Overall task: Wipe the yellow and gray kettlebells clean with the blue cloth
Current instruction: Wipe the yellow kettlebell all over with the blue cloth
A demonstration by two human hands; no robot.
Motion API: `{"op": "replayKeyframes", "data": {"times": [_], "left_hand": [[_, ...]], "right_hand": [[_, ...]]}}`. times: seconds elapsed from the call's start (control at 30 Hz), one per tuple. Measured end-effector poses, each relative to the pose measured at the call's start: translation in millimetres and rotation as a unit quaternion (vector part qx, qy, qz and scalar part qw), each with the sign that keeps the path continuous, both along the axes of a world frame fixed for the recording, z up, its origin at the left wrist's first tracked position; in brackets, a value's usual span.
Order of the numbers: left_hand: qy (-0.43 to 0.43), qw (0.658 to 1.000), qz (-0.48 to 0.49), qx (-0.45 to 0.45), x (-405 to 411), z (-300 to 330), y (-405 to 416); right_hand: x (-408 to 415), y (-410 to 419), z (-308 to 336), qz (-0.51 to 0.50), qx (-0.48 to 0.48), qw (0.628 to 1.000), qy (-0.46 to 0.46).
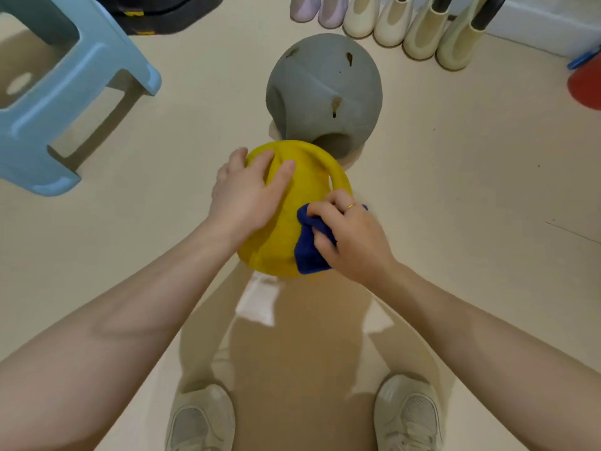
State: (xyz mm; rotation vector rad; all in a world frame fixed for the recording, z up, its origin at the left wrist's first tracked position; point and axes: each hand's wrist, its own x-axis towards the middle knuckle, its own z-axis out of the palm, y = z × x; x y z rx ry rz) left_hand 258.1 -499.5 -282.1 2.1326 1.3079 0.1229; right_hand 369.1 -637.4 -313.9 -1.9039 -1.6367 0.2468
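The yellow kettlebell (279,242) stands on the beige floor in the middle of the view, its handle arching to the upper right. My left hand (247,190) lies flat on its top left side, fingers spread over the body. My right hand (351,236) presses the bunched blue cloth (309,252) against the kettlebell's right side, just below the handle. The gray kettlebell (322,92) sits directly behind the yellow one, with brown stains on its surface.
A light blue plastic stool (65,102) stands at the left. Several pairs of rubber boots (390,17) line the back wall. A red object (585,83) is at the right edge. My two shoes (201,421) are at the bottom.
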Motion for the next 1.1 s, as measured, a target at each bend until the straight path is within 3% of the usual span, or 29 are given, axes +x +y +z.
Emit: {"op": "replayKeyframes", "data": {"times": [0.1, 0.13, 0.23, 0.27, 0.37, 0.5, 0.63, 0.67, 0.8, 0.83, 1.0, 1.1], "left_hand": [[0.088, 0.993, -0.026, 0.075, 13.7, -2.1, -2.6], [0.116, 0.99, -0.024, 0.071, 14.1, -3.6, -0.4], [0.187, 0.978, -0.037, 0.08, -12.8, -16.1, 15.3], [0.169, 0.981, -0.051, 0.078, -28.3, -17.9, 20.6], [0.061, 0.993, -0.096, 0.044, -53.6, -16.3, 25.2], [0.085, 0.987, -0.112, 0.081, -45.3, -24.7, 13.6], [0.073, 0.985, -0.103, 0.12, -50.5, -37.8, 14.5], [0.072, 0.983, -0.108, 0.13, -51.7, -40.1, 14.1], [0.081, 0.979, -0.131, 0.131, -53.0, -39.5, 14.4], [0.085, 0.981, -0.13, 0.119, -53.5, -38.8, 15.8], [0.031, 0.977, -0.156, 0.143, -64.7, -40.8, 11.4], [0.018, 0.977, -0.155, 0.143, -68.3, -42.1, 8.1]], "right_hand": [[-10.4, 1.9, 2.2, 0.154, -0.013, 0.987, -0.041], [-10.6, 5.2, 0.8, 0.153, -0.019, 0.987, -0.035], [0.1, 17.3, -7.0, -0.046, -0.035, 0.996, 0.064], [4.1, 18.6, -12.7, -0.072, -0.063, 0.993, 0.07], [-3.4, 8.0, -27.1, -0.013, -0.091, 0.995, 0.04], [-11.3, 0.3, -18.7, -0.093, -0.023, 0.988, 0.119], [-22.5, 19.3, -5.0, 0.127, 0.031, 0.991, -0.001], [-22.5, 26.5, -6.2, 0.139, 0.018, 0.99, -0.015], [0.5, 63.1, -4.1, -0.1, -0.05, 0.991, 0.07], [4.4, 67.7, -4.7, -0.12, -0.062, 0.989, 0.066], [0.2, 58.9, 11.6, 0.053, -0.073, 0.995, 0.03], [3.8, 81.0, 13.8, 0.034, -0.076, 0.996, 0.026]]}}
